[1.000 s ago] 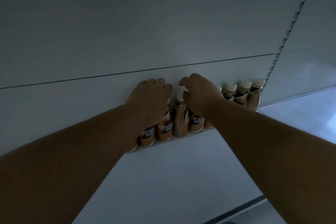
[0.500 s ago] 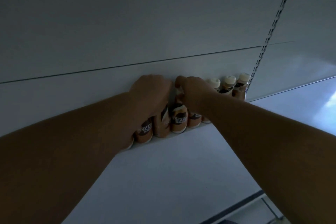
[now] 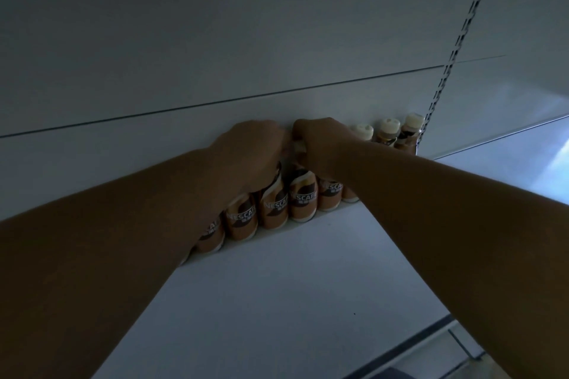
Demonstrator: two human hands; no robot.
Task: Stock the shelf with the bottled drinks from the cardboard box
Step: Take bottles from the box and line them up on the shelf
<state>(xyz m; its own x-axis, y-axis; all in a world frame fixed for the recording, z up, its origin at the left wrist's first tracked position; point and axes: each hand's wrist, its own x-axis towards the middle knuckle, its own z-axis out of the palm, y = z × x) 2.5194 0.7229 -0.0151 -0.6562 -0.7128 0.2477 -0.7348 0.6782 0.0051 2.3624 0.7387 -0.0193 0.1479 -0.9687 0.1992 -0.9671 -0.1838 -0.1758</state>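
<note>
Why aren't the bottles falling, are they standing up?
Standing up. The bottles sit in a row on the shelf, labels level, caps on top.

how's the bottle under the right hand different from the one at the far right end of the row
The bottle under the right hand has its cap hidden by the right hand, while the far-right bottle shows its pale cap untouched. The first shows its label lettering and base; the far-right bottle shows only cap and neck, its lower part behind the arm. Both stand upright in one row against the shelf's back panel.
</note>
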